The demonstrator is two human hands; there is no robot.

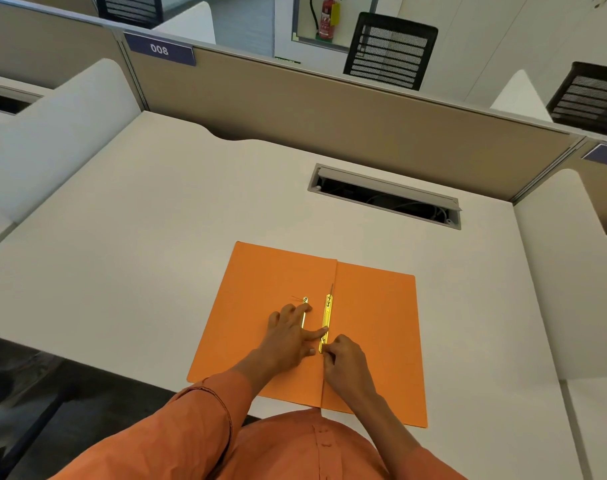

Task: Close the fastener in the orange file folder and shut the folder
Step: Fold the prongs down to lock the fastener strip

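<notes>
An orange file folder point(375, 317) lies open flat on the desk, its spine crease running toward me. Just left of the crease sits a gold metal fastener bar point(327, 315), with a thin prong sticking up at its far end. A second gold strip point(304, 301) lies parallel further left, mostly under my left hand. My left hand point(290, 336) rests spread on the left flap, index finger touching the bar. My right hand point(347, 362) pinches the near end of the bar with its fingertips.
The white desk point(139, 237) has an open cable slot point(385, 197) behind the folder. A beige partition point(330, 109) closes the back, white dividers stand left and right. Black mesh chairs point(390, 50) stand beyond. The desk's front edge runs under my forearms.
</notes>
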